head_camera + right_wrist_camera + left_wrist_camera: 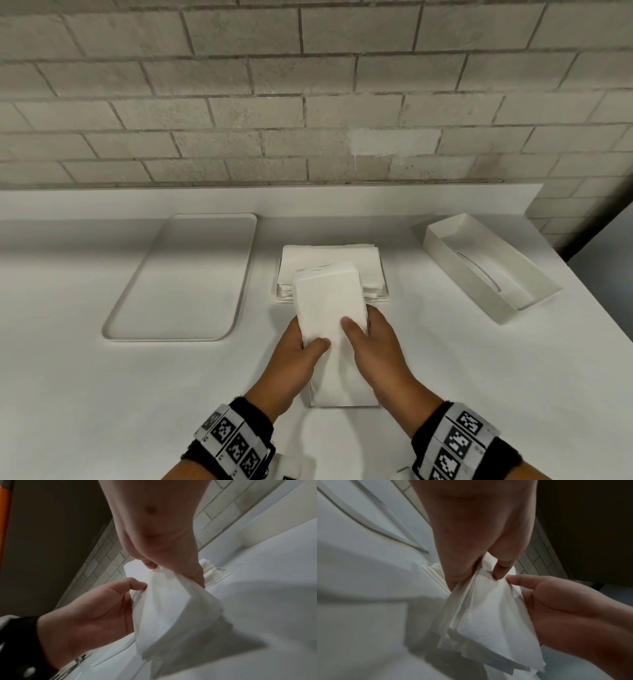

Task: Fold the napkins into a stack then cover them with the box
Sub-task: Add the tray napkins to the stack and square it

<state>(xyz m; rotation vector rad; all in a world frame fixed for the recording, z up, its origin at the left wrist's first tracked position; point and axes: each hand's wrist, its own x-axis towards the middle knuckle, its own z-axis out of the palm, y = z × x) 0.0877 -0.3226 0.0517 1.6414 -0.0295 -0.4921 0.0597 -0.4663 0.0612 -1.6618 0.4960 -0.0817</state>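
Note:
A white napkin (329,308), folded lengthwise, hangs above the counter between both hands. My left hand (301,346) pinches its left edge, thumb on top. My right hand (366,329) pinches the right edge in the same way. The napkin (481,612) droops from the left hand (471,569) in the left wrist view, and the napkin (171,608) hangs from the right hand (171,566) in the right wrist view. Behind it a stack of napkins (329,260) lies on a small white base (385,297). The white box (486,263) lies open side up at the right.
A white rectangular tray (185,277) lies at the left on the white counter (102,394). A tiled wall (308,102) runs along the back. The counter's right edge slopes past the box.

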